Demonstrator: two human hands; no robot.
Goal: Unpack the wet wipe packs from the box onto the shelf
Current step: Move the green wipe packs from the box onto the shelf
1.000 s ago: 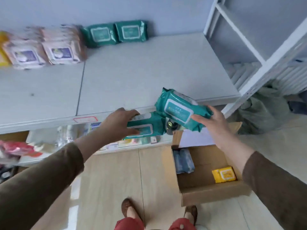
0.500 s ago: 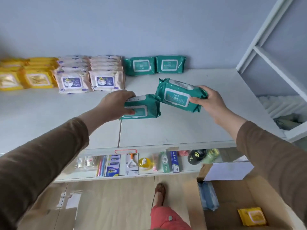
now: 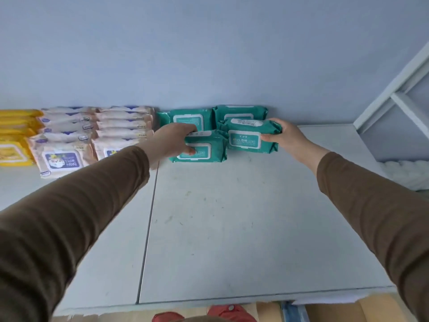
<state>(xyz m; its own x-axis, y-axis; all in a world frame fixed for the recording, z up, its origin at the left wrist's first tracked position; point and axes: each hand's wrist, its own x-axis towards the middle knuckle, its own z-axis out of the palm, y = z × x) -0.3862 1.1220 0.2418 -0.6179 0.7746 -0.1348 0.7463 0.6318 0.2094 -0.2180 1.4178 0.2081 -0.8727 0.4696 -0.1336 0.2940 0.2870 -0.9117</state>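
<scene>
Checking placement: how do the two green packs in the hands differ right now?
The left hand's pack lies nearly flat on the shelf; the right hand's pack is tilted up, label facing the camera. The left hand covers its pack from above; the right hand grips its pack's end. Both are teal with white labels.

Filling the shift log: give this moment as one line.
left hand: grips teal pack | right hand: grips second teal pack | both packs at shelf rear row

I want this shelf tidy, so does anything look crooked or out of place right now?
Mostly tidy. The green pack in the right hand sits tilted, leaning against the rear pack rather than flat. The left hand's green pack lies flat on the shelf.
</scene>
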